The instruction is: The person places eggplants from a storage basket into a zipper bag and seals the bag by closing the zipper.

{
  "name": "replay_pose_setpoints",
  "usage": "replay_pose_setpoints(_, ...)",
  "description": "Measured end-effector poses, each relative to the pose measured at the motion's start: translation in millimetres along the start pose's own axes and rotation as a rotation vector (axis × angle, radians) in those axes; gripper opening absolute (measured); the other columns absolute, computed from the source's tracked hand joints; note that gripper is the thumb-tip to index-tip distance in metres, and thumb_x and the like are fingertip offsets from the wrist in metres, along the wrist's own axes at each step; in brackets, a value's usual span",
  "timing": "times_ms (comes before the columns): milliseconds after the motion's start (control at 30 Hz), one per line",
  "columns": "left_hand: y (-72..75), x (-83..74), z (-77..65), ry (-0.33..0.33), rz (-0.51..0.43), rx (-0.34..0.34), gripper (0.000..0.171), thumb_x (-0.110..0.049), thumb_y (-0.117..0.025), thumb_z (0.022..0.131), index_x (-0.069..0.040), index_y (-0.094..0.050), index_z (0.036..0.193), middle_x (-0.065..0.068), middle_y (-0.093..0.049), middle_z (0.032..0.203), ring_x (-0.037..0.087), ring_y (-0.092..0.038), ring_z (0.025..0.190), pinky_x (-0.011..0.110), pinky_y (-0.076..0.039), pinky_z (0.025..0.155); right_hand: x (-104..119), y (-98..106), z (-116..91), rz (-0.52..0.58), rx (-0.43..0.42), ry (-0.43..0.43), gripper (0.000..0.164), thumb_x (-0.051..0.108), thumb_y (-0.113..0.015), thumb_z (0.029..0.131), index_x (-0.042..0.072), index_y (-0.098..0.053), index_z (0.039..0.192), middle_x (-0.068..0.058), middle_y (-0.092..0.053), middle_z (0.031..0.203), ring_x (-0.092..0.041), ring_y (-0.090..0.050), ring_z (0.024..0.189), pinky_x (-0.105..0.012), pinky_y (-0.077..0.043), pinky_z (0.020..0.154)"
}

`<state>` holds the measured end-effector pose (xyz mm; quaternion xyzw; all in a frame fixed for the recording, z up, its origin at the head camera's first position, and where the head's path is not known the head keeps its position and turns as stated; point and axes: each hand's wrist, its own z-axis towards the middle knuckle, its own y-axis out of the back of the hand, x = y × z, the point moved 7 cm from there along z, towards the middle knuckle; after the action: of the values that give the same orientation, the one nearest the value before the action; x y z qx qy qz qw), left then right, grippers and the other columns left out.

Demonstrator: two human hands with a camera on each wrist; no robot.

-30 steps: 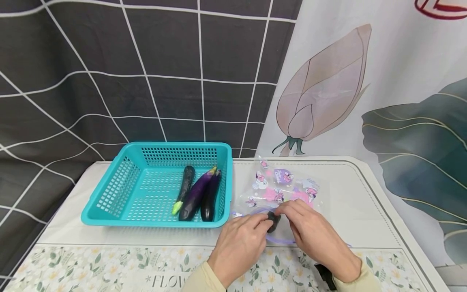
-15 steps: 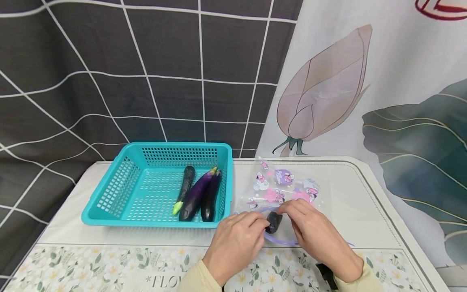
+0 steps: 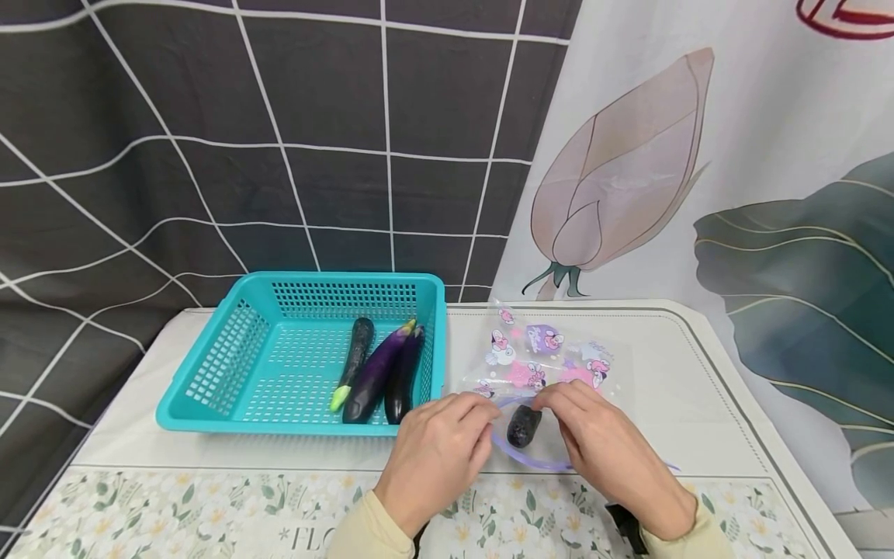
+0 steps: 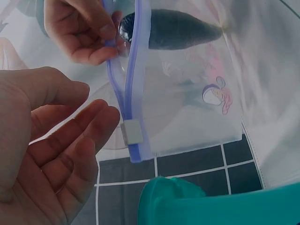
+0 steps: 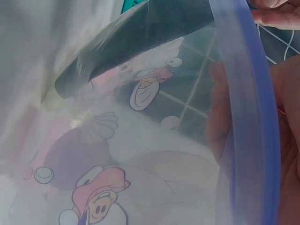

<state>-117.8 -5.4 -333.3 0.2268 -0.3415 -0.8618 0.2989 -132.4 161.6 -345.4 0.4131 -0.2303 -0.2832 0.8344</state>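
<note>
A clear zip bag [image 3: 531, 353] with pink and purple cartoon prints lies on the table, its purple-edged mouth toward me. Inside is a dark, long vegetable [image 4: 180, 30] with a pale tip; its blunt dark end shows at the parted mouth. My right hand [image 3: 604, 446] holds the bag's rim on the right side, fingertips at the purple strip. Just left of the mouth, my left hand [image 3: 440, 454] has loosely bent fingers with nothing between them. In the left wrist view, its fingertips are beside the white slider [image 4: 132, 132], seemingly apart from it.
At the left stands a turquoise basket [image 3: 300, 428] with several free holes in its sides. Two eggplants [image 3: 377, 374] and a dark vegetable with a green end [image 3: 355, 357] lie in its right part. A floral mat [image 3: 209, 505] covers the table's front.
My left hand has let go of the vegetable's end and moved left, uncovering it at the mouth. The right hand has stayed almost still at the bag's rim.
</note>
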Motion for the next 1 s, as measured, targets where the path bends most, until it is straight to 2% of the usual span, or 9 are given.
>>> replay_pose_setpoints(367,6.2,9.5,0.0,0.036,-0.013,-0.024,0.013,-0.008,-0.076,0.082,-0.014,-0.076,0.094,-0.005,-0.072,0.097,0.01,-0.07,0.089,0.028,-0.057,0.074,-0.6,-0.3,-0.4,-0.003,0.014,-0.008,0.038,-0.014,-0.057,0.079,0.013,-0.066,0.104,0.005,-0.065,0.104,-0.011,-0.06,0.093,-0.025,-0.048,0.083)
replay_pose_setpoints(833,11.4,21.3,-0.5,0.084,-0.002,-0.034,0.017,-0.007,-0.079,0.08,-0.013,-0.077,0.096,-0.004,-0.073,0.095,0.011,-0.071,0.081,0.028,-0.057,0.068,-0.2,-0.4,0.1,-0.003,0.02,-0.014,0.038,-0.014,-0.057,0.079,0.013,-0.066,0.104,0.006,-0.065,0.105,-0.011,-0.06,0.094,-0.025,-0.048,0.082)
replay_pose_setpoints(1000,13.9,25.0,-0.6,0.092,0.007,-0.05,0.017,-0.006,-0.079,0.08,-0.013,-0.077,0.095,-0.004,-0.073,0.095,0.012,-0.071,0.082,0.028,-0.057,0.07,-0.2,-0.6,-0.1,0.0,0.022,-0.017,0.037,-0.014,-0.057,0.079,0.013,-0.066,0.104,0.006,-0.065,0.104,-0.012,-0.06,0.093,-0.025,-0.048,0.082)
